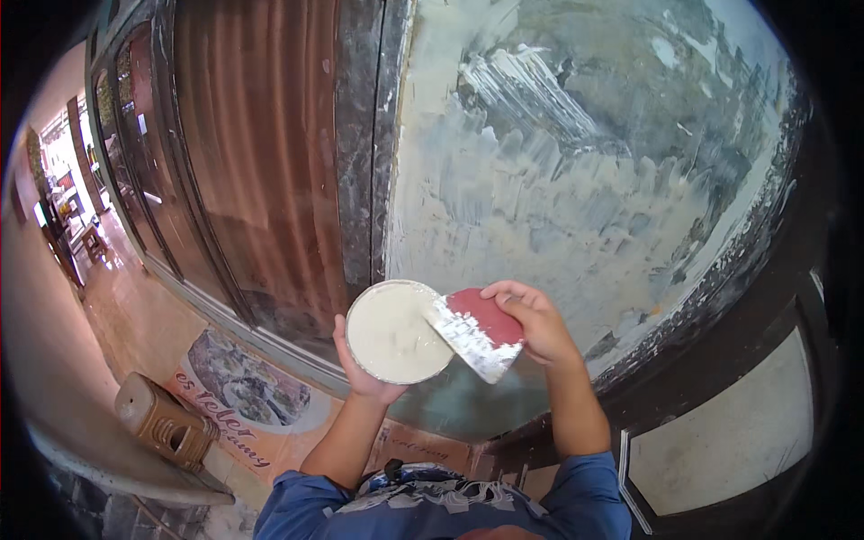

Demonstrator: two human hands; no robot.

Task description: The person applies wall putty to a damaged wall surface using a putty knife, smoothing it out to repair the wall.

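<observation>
— What have you got in your hands?

— My left hand (364,373) is cupped under a round, shallow metal pan of white putty (396,330), thumb hooked up over its rim at nine o'clock, fingers hidden beneath. The pan sits just below the middle of my view, tilted a little toward me.

— And the other one?

— My right hand (533,319) is closed around a flat red plastic scraper with a putty-smeared edge (477,333). My fingers curl over its back at three o'clock, and the thumb pinches from the side nearer me. The smeared edge runs from the pan's rim at about two o'clock down toward five, touching or just over the rim; I cannot tell which.

— What's behind them?

— From twelve round to three o'clock, a grey wall patched with streaky white filler (576,162). At eleven, a dark vertical post (360,135), and beside it brown ribbed shutter panels (261,144) running off toward ten.

— Anything lower down?

— At seven o'clock a brown plastic stool (162,423) stands on its own, well apart from my hands, next to a painted mat with a round picture (247,396). At six, my blue sleeves (576,495) and a patterned bit of clothing between them. At four, a dark-framed pale panel (729,441).
</observation>
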